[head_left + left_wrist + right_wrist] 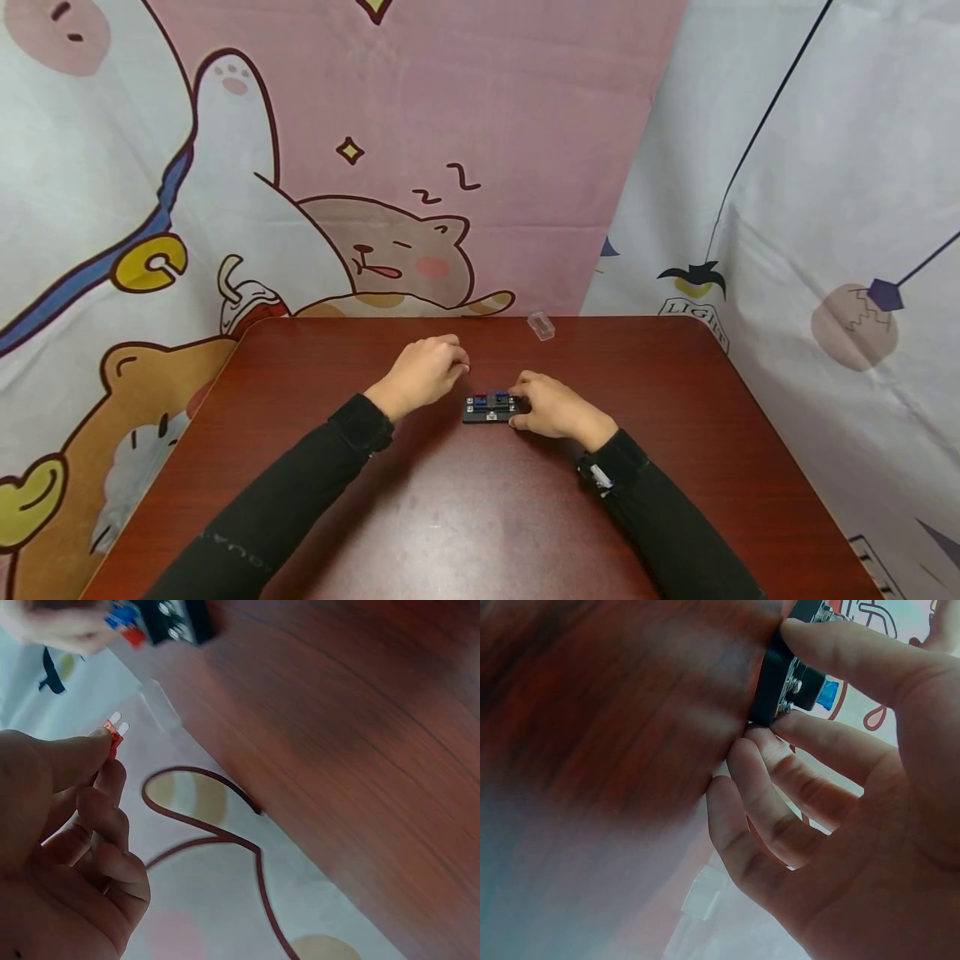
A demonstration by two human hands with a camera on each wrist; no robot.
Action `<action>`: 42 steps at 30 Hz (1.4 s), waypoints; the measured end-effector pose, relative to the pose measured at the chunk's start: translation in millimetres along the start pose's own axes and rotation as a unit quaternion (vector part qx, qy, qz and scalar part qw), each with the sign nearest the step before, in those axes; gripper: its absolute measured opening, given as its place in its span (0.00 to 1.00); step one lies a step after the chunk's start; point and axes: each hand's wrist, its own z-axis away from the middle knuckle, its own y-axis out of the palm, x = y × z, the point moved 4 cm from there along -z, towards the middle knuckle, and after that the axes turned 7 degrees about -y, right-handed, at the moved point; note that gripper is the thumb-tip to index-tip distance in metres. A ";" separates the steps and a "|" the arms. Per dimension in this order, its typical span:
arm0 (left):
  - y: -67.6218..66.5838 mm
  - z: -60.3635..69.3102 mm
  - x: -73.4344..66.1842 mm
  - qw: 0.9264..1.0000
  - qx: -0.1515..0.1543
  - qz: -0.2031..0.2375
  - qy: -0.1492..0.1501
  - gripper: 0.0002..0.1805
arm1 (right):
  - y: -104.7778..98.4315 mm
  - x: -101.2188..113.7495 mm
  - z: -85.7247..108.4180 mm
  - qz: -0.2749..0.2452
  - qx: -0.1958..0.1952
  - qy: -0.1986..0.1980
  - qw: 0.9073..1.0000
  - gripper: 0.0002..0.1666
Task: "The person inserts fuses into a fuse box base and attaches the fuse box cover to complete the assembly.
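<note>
A black fuse block [486, 417] with silver screw terminals and blue and red blade fuses in it lies on the table. My right hand [555, 406] holds its right end between thumb and index finger; the right wrist view shows the thumb on the block's [765, 694] edge and the other fingers near the tabletop. Raised just left of and behind the block, my left hand [420, 375] pinches a small red blade fuse [115, 733] between thumb and index finger. Its two metal prongs stick out past the fingertips, apart from the block.
Near the table's [442, 517] back edge lies a small clear plastic box [541, 326]. A cloth [510, 167] printed with cartoon animals hangs behind the table.
</note>
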 end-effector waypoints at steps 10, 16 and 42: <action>9.1 5.3 -32.2 1.000 0.015 -0.002 0.026 0.04 | -0.2 1.2 0.3 -0.006 -0.005 -0.007 1.000 0.27; 13.8 7.6 -44.0 0.999 0.015 0.004 0.043 0.04 | -0.5 1.5 0.7 -0.001 -0.008 -0.009 1.000 0.25; 45.6 3.9 -51.7 0.999 0.028 -0.015 0.039 0.05 | -0.7 1.0 1.3 -0.005 -0.015 -0.016 1.000 0.23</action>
